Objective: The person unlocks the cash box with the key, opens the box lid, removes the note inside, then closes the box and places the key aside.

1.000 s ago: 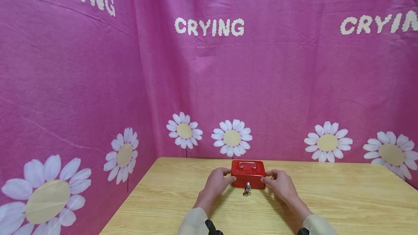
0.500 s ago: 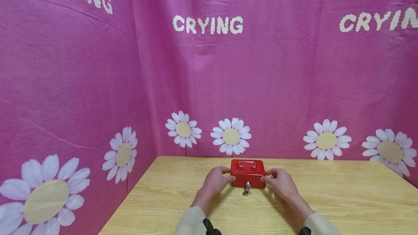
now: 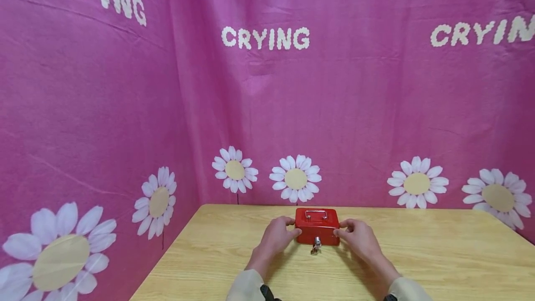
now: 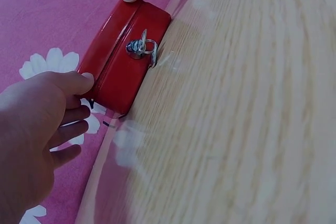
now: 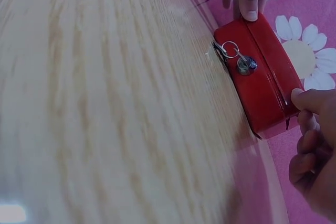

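A small red metal cash box (image 3: 317,236) stands on the wooden table with its lid down and a wire handle (image 3: 316,212) on top. From the lock on its front hangs a ring of keys (image 4: 149,51). My left hand (image 3: 276,236) holds the box's left end, its thumb on the front corner near the lid seam. At the opposite end my right hand (image 3: 359,238) holds the box in the same way, thumb (image 5: 304,98) at the front corner. In the left wrist view, the lower fingers (image 4: 71,129) of the left hand stand off the box.
The pale wood-grain table (image 3: 418,254) reaches back to a pink cloth backdrop (image 3: 351,106) printed with white daisies and the word CRYING. Another pink cloth wall (image 3: 92,129) runs along the table's left side. The box sits close to the table's back edge.
The head view shifts slightly, so everything sits a little lower in it. Both hands stay at the ends of the cash box, which keeps its place on the table.
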Demonstrator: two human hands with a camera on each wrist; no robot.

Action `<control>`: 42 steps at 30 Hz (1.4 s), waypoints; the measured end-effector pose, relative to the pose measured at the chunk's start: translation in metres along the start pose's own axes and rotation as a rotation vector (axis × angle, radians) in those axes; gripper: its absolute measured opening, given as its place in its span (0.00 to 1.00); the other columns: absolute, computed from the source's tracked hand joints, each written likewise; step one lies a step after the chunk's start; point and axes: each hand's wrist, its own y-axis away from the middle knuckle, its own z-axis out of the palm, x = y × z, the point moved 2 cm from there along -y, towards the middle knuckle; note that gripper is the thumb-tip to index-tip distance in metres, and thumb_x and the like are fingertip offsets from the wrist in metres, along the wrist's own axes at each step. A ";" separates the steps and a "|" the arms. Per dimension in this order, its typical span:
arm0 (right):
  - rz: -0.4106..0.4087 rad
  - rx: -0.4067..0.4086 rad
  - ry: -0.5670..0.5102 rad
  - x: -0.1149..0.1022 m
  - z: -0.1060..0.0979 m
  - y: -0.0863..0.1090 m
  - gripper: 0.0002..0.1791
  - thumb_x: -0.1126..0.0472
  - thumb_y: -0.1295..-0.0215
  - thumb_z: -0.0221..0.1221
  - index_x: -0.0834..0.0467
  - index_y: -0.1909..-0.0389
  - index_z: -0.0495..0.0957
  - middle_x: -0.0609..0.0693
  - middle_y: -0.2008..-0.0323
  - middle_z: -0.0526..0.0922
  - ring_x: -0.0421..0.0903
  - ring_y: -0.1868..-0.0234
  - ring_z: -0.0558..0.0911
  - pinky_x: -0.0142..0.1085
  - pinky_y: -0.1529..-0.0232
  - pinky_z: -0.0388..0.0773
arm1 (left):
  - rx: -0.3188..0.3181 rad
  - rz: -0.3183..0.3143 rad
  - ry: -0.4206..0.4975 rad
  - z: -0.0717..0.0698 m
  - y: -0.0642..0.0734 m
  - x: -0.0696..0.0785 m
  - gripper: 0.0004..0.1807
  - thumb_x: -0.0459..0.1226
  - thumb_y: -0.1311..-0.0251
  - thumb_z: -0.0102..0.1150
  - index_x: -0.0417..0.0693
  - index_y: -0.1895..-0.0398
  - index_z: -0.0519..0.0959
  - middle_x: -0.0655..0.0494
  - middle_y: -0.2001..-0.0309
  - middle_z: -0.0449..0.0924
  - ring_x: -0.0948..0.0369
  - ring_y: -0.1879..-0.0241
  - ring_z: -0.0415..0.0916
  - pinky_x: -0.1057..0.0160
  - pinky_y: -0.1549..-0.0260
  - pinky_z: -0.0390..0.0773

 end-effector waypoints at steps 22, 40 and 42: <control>0.049 0.039 -0.069 -0.001 -0.005 -0.008 0.22 0.49 0.35 0.63 0.63 0.49 0.83 0.51 0.68 0.80 0.45 0.64 0.76 0.34 0.68 0.70 | 0.046 0.056 0.084 -0.001 -0.005 0.007 0.23 0.42 0.36 0.63 0.41 0.40 0.79 0.45 0.44 0.81 0.49 0.42 0.76 0.46 0.40 0.75; 0.038 0.022 -0.240 -0.007 -0.003 -0.008 0.24 0.55 0.34 0.62 0.62 0.41 0.76 0.45 0.79 0.68 0.39 0.78 0.66 0.31 0.80 0.61 | 0.174 -0.010 0.251 -0.002 -0.012 0.011 0.17 0.45 0.37 0.65 0.47 0.49 0.83 0.57 0.57 0.84 0.63 0.62 0.77 0.64 0.62 0.79; 0.035 0.012 -0.264 -0.008 -0.002 -0.008 0.24 0.55 0.33 0.61 0.61 0.40 0.75 0.44 0.80 0.67 0.39 0.80 0.65 0.30 0.82 0.60 | 0.208 -0.008 0.252 -0.003 -0.013 0.011 0.15 0.45 0.38 0.66 0.47 0.53 0.83 0.56 0.59 0.84 0.62 0.63 0.77 0.63 0.62 0.79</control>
